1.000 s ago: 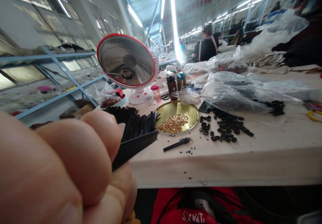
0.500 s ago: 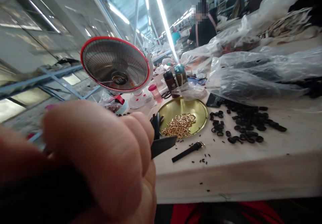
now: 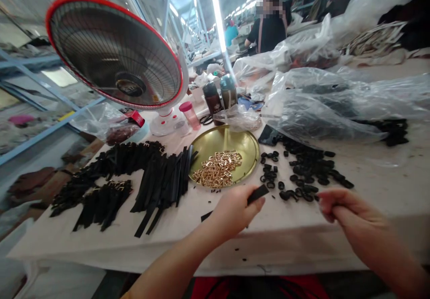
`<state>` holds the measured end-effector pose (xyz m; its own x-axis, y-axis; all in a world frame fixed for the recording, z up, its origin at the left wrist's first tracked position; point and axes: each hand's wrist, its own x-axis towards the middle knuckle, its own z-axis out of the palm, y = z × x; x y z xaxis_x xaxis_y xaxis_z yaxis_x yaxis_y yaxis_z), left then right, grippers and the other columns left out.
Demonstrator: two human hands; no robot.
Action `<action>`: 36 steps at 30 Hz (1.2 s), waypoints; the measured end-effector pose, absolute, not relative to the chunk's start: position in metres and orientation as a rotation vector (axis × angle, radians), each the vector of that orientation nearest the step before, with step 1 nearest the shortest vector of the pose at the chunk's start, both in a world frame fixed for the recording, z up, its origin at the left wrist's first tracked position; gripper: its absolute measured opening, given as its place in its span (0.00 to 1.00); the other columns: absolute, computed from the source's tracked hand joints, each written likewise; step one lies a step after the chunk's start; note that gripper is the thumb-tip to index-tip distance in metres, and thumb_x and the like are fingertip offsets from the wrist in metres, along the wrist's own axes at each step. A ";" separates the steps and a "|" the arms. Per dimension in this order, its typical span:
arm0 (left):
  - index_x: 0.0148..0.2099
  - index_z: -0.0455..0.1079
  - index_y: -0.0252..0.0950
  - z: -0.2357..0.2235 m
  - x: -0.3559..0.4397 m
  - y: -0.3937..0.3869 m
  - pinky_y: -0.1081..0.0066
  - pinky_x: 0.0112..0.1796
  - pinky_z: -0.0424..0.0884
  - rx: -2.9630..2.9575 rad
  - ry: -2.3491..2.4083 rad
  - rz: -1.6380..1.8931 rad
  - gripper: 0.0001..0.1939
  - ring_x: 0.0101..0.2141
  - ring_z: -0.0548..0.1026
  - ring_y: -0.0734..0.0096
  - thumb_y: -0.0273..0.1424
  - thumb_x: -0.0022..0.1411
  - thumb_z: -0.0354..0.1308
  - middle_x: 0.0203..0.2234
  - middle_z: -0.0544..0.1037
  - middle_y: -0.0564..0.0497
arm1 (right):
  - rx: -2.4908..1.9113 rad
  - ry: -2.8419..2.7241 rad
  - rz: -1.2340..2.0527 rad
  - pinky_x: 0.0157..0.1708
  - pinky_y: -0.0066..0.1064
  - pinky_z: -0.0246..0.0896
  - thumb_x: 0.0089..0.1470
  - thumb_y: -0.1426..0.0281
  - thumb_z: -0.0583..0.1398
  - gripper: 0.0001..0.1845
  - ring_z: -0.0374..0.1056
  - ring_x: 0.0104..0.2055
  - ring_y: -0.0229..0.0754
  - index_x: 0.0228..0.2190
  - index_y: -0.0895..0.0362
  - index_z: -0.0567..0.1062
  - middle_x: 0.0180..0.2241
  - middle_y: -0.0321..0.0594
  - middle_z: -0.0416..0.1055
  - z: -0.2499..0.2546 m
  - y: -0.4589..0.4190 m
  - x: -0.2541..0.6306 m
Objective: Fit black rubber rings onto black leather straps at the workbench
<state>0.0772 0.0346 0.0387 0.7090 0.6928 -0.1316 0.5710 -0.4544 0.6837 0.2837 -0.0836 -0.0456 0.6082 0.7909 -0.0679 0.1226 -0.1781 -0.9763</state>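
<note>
Both hands are presented bare and well apart. The left forearm [image 3: 178, 263] is extended from the lower edge, angled up and rightward; the left hand [image 3: 231, 209] is held closed, its back turned upward, the thumb directed right. The right forearm [image 3: 399, 258] is angled up and leftward; the right hand [image 3: 352, 211] is held with thumb and fingers [image 3: 327, 196] pinched together

Factory workshop with strip lights [image 3: 217, 14]
</note>
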 end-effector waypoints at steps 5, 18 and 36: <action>0.44 0.70 0.33 -0.016 0.103 0.036 0.73 0.32 0.63 1.894 1.026 0.003 0.17 0.30 0.68 0.71 0.34 0.55 0.49 0.27 0.72 0.51 | -1.680 -0.949 1.026 0.23 0.32 0.56 0.42 0.64 0.50 0.16 0.58 0.22 0.40 0.31 0.57 0.70 0.19 0.36 0.62 -0.068 -0.067 0.279; 0.47 0.68 0.36 -0.046 0.116 0.020 0.75 0.27 0.60 1.464 1.078 0.186 0.20 0.23 0.62 0.78 0.33 0.51 0.53 0.25 0.70 0.54 | -2.006 -1.279 0.560 0.29 0.34 0.56 0.46 0.59 0.54 0.14 0.64 0.28 0.43 0.30 0.56 0.68 0.25 0.39 0.67 -0.076 -0.043 0.262; 0.31 0.63 0.33 -0.011 0.089 -0.018 0.76 0.20 0.47 1.112 0.929 0.360 0.11 0.17 0.52 0.85 0.36 0.50 0.56 0.18 0.60 0.59 | -1.160 -0.503 1.586 0.18 0.23 0.43 0.45 0.56 0.64 0.17 0.48 0.19 0.28 0.26 0.58 0.70 0.22 0.33 0.60 -0.043 -0.086 0.226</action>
<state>0.0894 -0.0178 -0.0106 0.5891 0.6679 -0.4548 0.1872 0.4347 0.8809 0.2260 -0.0856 -0.0426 0.0302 0.9060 -0.4221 -0.4965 -0.3529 -0.7930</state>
